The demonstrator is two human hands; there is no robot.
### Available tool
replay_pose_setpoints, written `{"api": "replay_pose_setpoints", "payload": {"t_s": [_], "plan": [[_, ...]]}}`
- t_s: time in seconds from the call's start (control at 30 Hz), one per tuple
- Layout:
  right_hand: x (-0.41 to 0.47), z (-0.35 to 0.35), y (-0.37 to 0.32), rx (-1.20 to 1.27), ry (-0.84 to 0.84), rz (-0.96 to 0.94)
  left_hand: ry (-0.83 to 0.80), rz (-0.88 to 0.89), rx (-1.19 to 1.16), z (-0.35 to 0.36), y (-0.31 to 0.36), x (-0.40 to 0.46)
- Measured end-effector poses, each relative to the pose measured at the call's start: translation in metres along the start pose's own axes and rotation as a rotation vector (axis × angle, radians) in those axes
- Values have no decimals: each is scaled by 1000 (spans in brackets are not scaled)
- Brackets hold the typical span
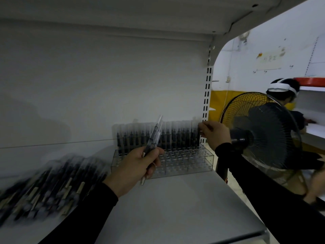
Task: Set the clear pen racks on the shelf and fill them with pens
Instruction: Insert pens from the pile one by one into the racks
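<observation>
A clear, glossy plastic pen rack (177,160) is seen on a smooth, matt grey shelf (175,208) of painted metal. The pens (154,136) are cased in clear plastic over dark cores. Both sleeves (91,217) are of matt black cloth. A fan (260,131) is caged in thin wire.

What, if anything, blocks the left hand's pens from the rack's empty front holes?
Nothing visible. The left hand holds its pens just in front of the rack; the front holes are open, and only the back rows are filled.
</observation>
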State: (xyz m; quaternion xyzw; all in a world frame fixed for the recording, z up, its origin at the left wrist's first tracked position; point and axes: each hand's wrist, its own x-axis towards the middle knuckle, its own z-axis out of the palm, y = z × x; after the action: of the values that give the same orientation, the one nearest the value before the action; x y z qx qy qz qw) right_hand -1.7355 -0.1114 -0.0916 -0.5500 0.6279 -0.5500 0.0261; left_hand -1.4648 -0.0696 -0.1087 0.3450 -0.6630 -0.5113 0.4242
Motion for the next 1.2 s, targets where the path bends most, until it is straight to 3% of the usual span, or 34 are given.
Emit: {"api": "replay_pose_setpoints", "payload": {"t_s": [0.77, 1.0, 1.2], "plan": [[-12, -5, 9, -84, -87, 69, -29, 2, -17, -4, 1, -3], [-34, -13, -10, -74, 35, 4, -17, -9, -72, -5, 0, -1], [-68, 8, -51, 127, -229, -80, -23, -85, -142, -6, 4, -2]]}}
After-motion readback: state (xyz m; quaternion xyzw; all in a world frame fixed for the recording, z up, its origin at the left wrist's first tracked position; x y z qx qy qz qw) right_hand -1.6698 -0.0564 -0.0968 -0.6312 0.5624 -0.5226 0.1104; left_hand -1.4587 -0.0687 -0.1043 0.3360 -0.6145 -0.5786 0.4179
